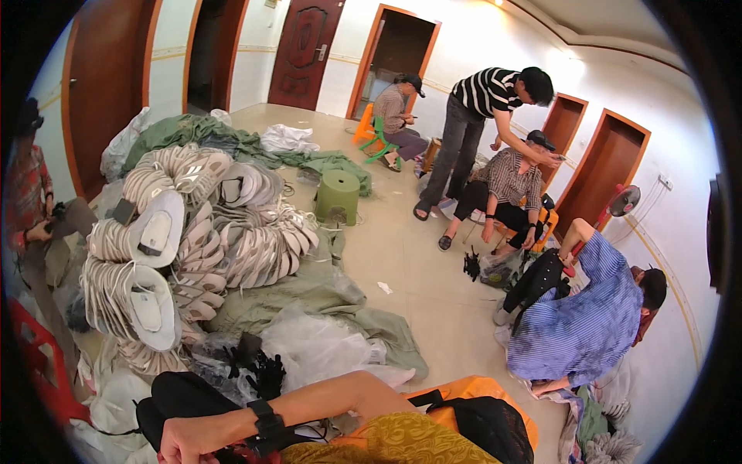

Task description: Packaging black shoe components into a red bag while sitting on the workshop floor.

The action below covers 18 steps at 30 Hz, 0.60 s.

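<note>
Along the lower edge lies my right forearm, bent at the elbow, with a black strap (267,421) on the wrist. My right hand (189,439) is closed, its fingers curled downward beside my black-clad knee (185,394); whatever they hold is hidden below the frame. My left hand is out of view. Just beyond my knees, black gloves (267,375) lie by clear plastic wrapping (317,348). A tall heap of beige and white shoe uppers (255,243), bundled in rows with loose cords, stands farther off to the left.
Green cloth (263,309) spreads under and behind the heap. A green plastic stool (338,199) stands mid-floor. A red chair (46,363) is at far left. People sit at the left edge and right side; one in a striped shirt (487,89) stands. An orange chair back (479,387) is behind me.
</note>
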Motion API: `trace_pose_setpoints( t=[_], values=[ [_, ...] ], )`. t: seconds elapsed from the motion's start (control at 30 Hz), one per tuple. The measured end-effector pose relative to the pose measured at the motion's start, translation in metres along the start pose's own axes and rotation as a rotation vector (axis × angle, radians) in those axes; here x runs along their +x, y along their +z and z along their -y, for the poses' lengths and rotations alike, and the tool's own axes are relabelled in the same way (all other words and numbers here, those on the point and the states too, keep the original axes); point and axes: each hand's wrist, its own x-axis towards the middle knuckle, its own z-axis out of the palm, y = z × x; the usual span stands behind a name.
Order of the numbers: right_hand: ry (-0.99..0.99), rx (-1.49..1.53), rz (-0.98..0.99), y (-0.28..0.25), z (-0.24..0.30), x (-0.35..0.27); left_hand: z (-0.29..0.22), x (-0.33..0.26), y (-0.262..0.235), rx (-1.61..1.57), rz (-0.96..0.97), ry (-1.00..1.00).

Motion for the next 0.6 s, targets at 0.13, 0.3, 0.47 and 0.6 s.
trace_pose_setpoints(
  t=[0.13, 0.3, 0.47, 0.6],
  values=[
    [0.008, 0.021, 0.003, 0.001, -0.002, 0.003, 0.001, 0.002, -0.006, 0.034, -0.025, -0.003],
    [0.070, -0.080, -0.050, 0.004, 0.011, 0.007, -0.011, 0.001, -0.007, 0.046, -0.162, -0.135],
    [0.167, -0.065, -0.131, -0.005, 0.026, -0.004, 0.010, 0.030, -0.039, 0.093, 0.048, -0.062],
    [0.221, -0.020, -0.118, -0.005, 0.030, 0.005, -0.005, 0.028, -0.041, -0.100, 0.156, -0.127]
  ],
)
